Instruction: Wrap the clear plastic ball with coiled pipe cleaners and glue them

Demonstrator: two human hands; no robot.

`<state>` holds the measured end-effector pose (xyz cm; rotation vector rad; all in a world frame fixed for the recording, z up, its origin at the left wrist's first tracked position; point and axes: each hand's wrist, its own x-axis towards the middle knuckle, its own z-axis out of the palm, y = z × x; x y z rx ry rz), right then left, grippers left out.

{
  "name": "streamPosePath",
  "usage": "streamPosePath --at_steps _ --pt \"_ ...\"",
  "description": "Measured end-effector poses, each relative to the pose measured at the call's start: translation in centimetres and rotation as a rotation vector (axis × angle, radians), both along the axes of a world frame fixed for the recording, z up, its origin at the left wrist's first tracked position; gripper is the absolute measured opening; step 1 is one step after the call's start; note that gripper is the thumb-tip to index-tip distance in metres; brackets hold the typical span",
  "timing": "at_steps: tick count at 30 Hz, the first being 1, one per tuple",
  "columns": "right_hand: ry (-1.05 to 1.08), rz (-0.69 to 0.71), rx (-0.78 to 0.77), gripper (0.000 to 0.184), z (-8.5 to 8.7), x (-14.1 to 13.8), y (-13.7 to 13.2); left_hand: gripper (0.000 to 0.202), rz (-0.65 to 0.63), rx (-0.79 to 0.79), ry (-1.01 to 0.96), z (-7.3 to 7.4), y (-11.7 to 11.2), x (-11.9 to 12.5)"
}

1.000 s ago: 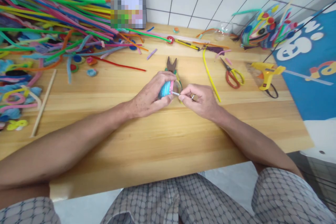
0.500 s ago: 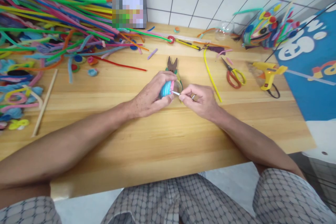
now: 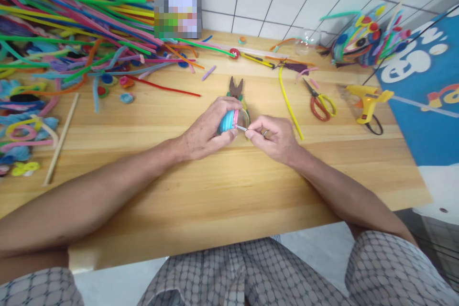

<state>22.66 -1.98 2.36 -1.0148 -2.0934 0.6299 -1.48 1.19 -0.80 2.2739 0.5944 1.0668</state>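
Note:
My left hand [image 3: 206, 129] is wrapped round a small ball [image 3: 227, 121] covered in light blue and pink pipe cleaner, held just above the wooden table [image 3: 222, 181]. My right hand [image 3: 273, 137] pinches the thin pale end of a pipe cleaner [image 3: 241, 128] that leads into the ball. Both hands meet at the table's middle. Pliers [image 3: 235, 90] with green handles lie right behind the ball, jaws pointing away from me.
A big heap of coloured pipe cleaners [image 3: 68, 24] fills the left and back. A yellow pipe cleaner [image 3: 289, 103], red scissors [image 3: 319, 103] and a yellow glue gun [image 3: 366, 100] lie to the right. A pipe-cleaner figure [image 3: 362, 38] stands at the back right.
My right hand has shifted slightly left, closer to the ball, with the pale end still pinched. My left hand keeps its hold.

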Motion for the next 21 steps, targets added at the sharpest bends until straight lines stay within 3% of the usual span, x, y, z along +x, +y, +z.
streamPosePath --at_steps 11,21 --pt "-0.008 -0.020 0.003 0.018 0.4 -0.6 -0.3 0.042 0.003 0.003 0.006 0.2 -0.1 0.1" --pt "0.081 -0.068 -0.202 0.018 1.5 -0.4 -0.2 0.044 -0.005 -0.018 -0.004 0.1 -0.2 0.1"
